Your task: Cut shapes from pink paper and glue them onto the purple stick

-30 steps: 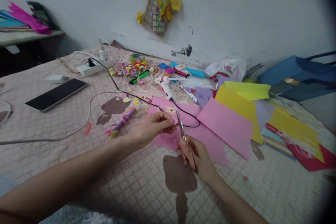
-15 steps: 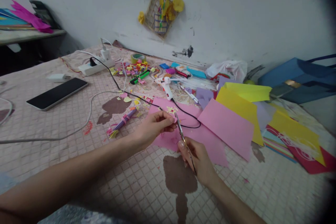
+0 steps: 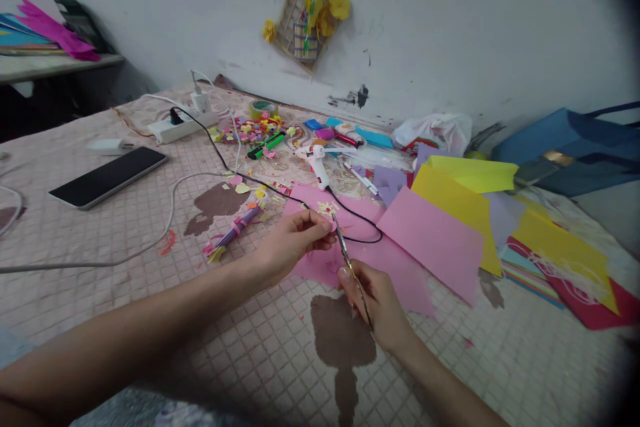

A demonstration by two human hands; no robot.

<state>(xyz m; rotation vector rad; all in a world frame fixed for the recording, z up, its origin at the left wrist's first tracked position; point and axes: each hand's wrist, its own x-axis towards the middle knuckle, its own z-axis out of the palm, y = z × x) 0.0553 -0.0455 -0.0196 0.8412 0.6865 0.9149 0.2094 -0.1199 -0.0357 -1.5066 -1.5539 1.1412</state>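
Between the thumb and fingers of my left hand [image 3: 303,240] is pinched a small pink paper piece [image 3: 332,226]. My right hand [image 3: 375,297] is closed around a pair of scissors [image 3: 346,250], its blades pointing up and away, right beside the pink piece. Whether the blades touch the paper I cannot tell. Under both hands lies a pink sheet [image 3: 405,273], with small pale yellow cutouts [image 3: 327,209] on it just beyond my fingers. A white glue gun [image 3: 317,165] rests past them, its black cord curving over the sheet.
Stacked coloured sheets [image 3: 440,233] spread to the right, near a blue bag [image 3: 565,153]. On the left are a phone [image 3: 110,177], a power strip [image 3: 183,125] and a purple rolled paper piece [image 3: 237,230]. Cords cross the table. A green cutter [image 3: 267,145] lies near scattered paper flowers [image 3: 253,129].
Almost nothing differs. Both hands keep the same hold and place, and the view has shifted very slightly.
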